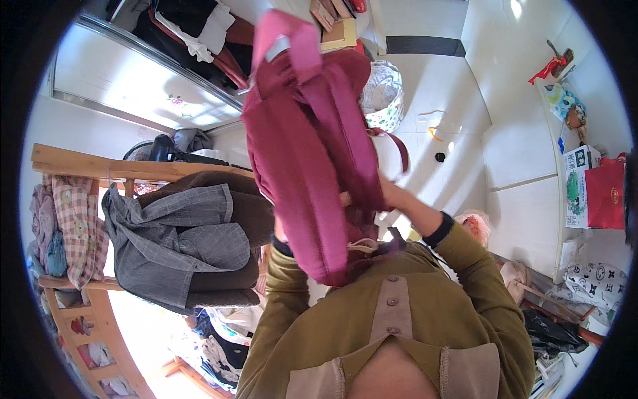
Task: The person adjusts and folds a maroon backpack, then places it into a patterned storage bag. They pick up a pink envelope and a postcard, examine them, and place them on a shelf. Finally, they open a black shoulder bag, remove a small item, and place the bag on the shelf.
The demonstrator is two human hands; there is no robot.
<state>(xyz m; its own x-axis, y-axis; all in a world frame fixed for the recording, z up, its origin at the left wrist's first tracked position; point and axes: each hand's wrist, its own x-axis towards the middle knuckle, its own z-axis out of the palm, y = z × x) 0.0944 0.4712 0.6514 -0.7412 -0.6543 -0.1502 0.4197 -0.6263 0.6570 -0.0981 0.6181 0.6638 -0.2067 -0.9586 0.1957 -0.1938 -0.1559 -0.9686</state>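
A dark pink fabric backpack (309,174) is held up in front of my chest, its two wide shoulder straps facing the camera and a lighter pink part at its far end. My right hand (386,195) is at the right side of the backpack, with fingers around the edge of a strap. Most of my left hand (280,230) is hidden behind the backpack's left side; only a bit near the dark cuff shows, so its grip cannot be made out.
A wooden bunk bed frame (79,160) with a grey checked jacket (174,244) over it stands at left. Beyond the backpack is a round fabric basket (383,99). Small items, one a black object (439,157), lie on the floor. A white cabinet (523,199) bears boxes at right.
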